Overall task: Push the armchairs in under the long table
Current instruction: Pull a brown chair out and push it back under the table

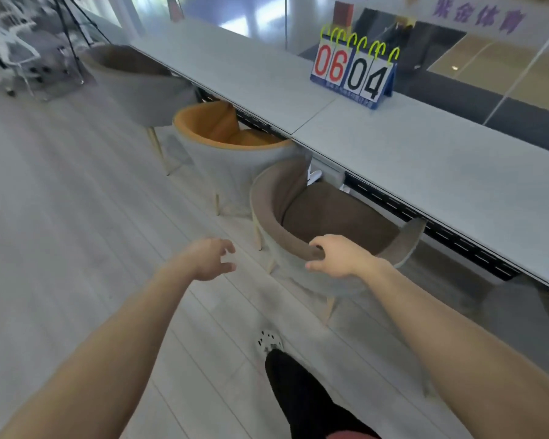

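Note:
A long pale table runs from the far left to the near right. Three armchairs stand along its near side. The nearest, grey outside with a brown seat, stands slightly out from the table edge. My right hand curls over the top rim of its backrest. My left hand hovers open to the left of that chair, touching nothing. Beyond it an orange-lined armchair sits with its front under the table, and a third, brown-lined armchair stands further off.
A flip scoreboard reading 06 04 stands on the table. Glass panels line the far side of the table. White wire chairs and a black tripod stand at the far left. Pale plank floor spreads left. My dark trouser leg is below.

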Demonstrator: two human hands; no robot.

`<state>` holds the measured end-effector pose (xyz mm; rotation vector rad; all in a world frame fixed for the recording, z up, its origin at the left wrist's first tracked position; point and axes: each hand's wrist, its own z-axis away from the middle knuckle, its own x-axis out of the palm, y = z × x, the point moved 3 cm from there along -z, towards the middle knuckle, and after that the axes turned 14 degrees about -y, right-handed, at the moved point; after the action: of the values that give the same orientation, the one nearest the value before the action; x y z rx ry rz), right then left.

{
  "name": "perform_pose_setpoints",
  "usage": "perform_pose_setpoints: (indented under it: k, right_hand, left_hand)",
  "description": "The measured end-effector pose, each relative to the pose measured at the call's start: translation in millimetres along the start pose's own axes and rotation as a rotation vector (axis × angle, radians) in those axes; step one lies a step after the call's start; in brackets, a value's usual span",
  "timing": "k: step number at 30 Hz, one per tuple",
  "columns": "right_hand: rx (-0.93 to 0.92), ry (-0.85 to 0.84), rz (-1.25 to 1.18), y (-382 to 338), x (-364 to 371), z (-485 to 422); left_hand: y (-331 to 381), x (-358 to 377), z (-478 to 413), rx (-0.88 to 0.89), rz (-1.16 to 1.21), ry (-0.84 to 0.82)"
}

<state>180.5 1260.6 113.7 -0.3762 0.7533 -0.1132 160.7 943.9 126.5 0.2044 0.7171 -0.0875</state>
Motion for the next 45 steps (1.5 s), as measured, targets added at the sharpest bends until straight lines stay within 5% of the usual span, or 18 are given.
perform_pose_setpoints:
  k: [16, 26, 37, 45]
  right_hand:
    - [-0.112, -0.082, 0.116, -301.7, -195.1, -349.7]
    - [-0.008, -0.069, 0.041, -479.0, -284.3, -542.8]
    - [0.080, -0.012, -0.064, -582.9, -384.0, -753.2]
    - [0.053, -0.009, -0.128, -671.3, -497.8, -930.7]
  left_hand:
    - [-373.3, -253.3, -130.7, -0.130, 0.078, 0.111]
    - [-607.7, -411.5, -242.3, -0.083, -0.041, -0.014]
    - [-761.5, -604.0, -399.5, 0.063, -0.198, 0.003]
    - [-903.4, -768.7, -501.8, 0.005, -0.216, -0.024]
